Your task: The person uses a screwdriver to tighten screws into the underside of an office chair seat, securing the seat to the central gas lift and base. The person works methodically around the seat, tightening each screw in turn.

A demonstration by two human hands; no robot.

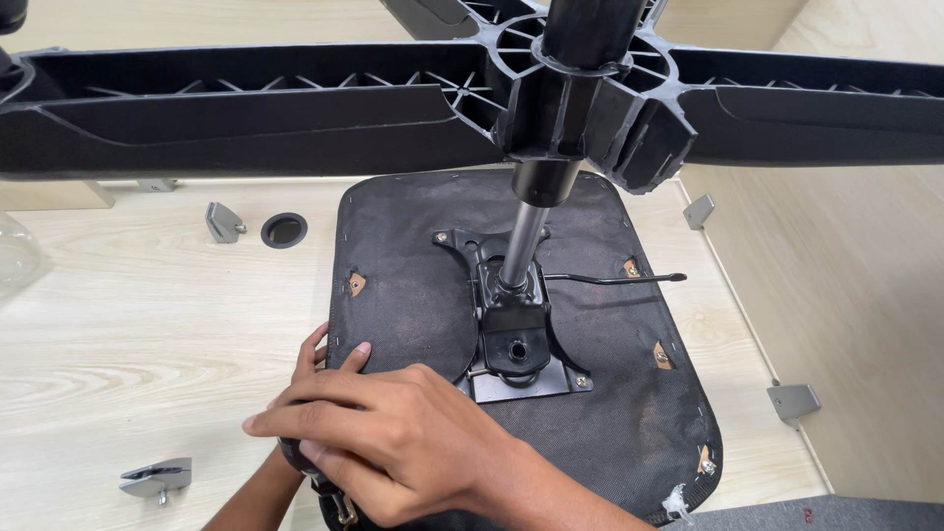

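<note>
An office chair lies upside down on a light wooden table [147, 324]. The seat's black fabric underside [413, 295] faces up, with a black metal mechanism plate [516, 339] bolted at its middle. From the plate a shiny gas cylinder [521, 246] rises into the black star base [295, 108] overhead. My right hand [403, 433] lies at the seat's near left edge, fingers bent over a dark rounded object [291, 458] with a brass-coloured part. My left hand [320, 359] is mostly hidden beneath it; two fingertips rest on the seat fabric.
A thin black lever [615, 279] sticks out right from the mechanism. Grey metal brackets lie on the table at the near left [157, 479], far left [222, 222], far right [698, 210] and near right [793, 400]. A round dark grommet hole [284, 229] sits left of the seat.
</note>
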